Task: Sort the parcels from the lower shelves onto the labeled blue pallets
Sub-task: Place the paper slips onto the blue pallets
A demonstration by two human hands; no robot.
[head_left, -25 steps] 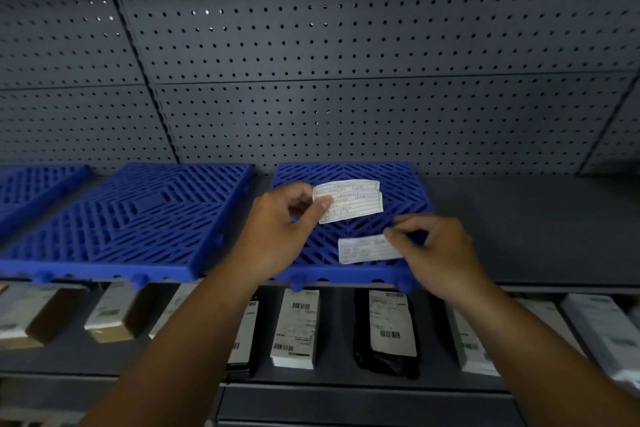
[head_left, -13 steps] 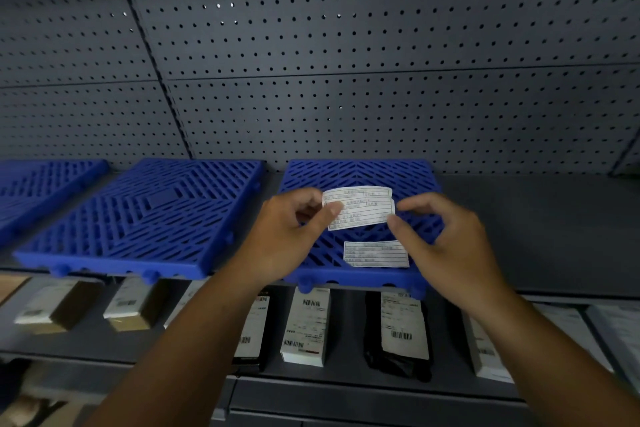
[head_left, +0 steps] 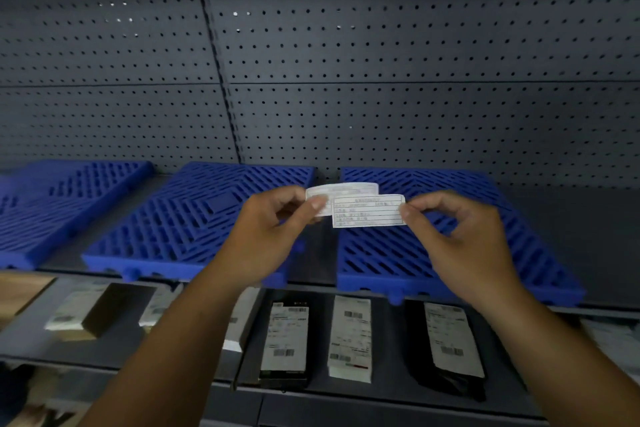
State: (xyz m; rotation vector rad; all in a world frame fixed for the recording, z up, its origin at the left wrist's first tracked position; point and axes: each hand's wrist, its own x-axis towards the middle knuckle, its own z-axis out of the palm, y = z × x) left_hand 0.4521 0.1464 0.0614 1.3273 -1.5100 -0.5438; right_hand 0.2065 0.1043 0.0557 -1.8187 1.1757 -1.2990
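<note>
Three blue slatted pallets lie side by side on the upper shelf: left pallet, middle pallet, right pallet. Above the gap between the middle and right pallets, my left hand pinches a white paper label. My right hand pinches a second printed label that overlaps the front of the first. On the lower shelf lie parcels with shipping labels: a black one, a white one, a black bag and a brown box.
A grey pegboard wall backs the shelves. To the right of the right pallet is bare grey shelf. More parcels continue at the far left and far right of the lower shelf, partly hidden by my forearms.
My view has swung left, so the pallets sit further right. My right hand now grips a label in front of the one in my left hand. The label on the right pallet is out of sight.
</note>
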